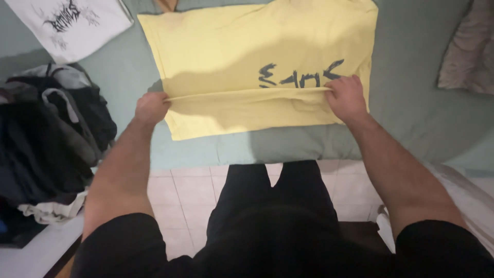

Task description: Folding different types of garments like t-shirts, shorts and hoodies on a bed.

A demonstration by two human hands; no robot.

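No packages, labels, signs or screens visible.

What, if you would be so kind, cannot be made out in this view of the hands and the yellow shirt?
- Head view: fingertips of the left hand and right hand are tucked under the fold of the yellow shirt.
- The shirt's far end is cut off by the top edge.
- The dark clothes pile is too shadowed to separate into garments.
- The white printed shirt is cut off at the top.

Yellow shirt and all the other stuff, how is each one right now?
Yellow shirt: spread flat on the green bed, a fold pinched up.
Left hand: gripping the fold.
Right hand: gripping the fold.
White shirt: lying flat.
Dark clothes pile: heaped, unfolded.
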